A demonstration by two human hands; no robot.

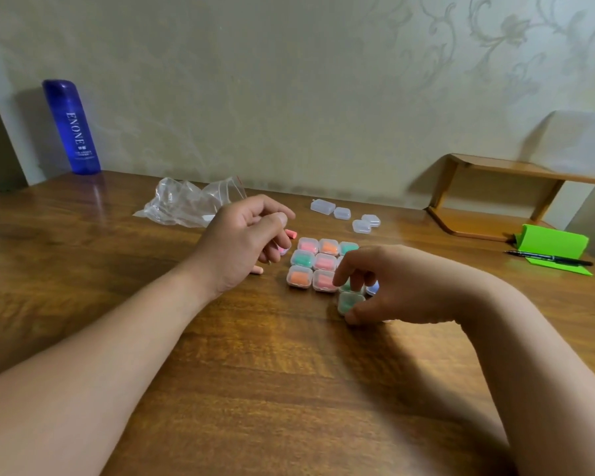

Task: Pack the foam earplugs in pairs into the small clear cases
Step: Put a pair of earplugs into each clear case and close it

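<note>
Head view: packing well along, at least eight filled cases (325, 261) sit in a grid on the table (289, 372).
We see the right hand (389, 286) pinching a green-filled case (349, 301) at the grid's near corner, probably snapping it closed. The left hand (244, 235) curls over loose earplugs (291, 233); whether it holds one we cannot tell. Four empty cases (342, 213) wait behind the grid, so we judge a few pairs remain. The plastic bag (186, 204) looks emptied.
</note>
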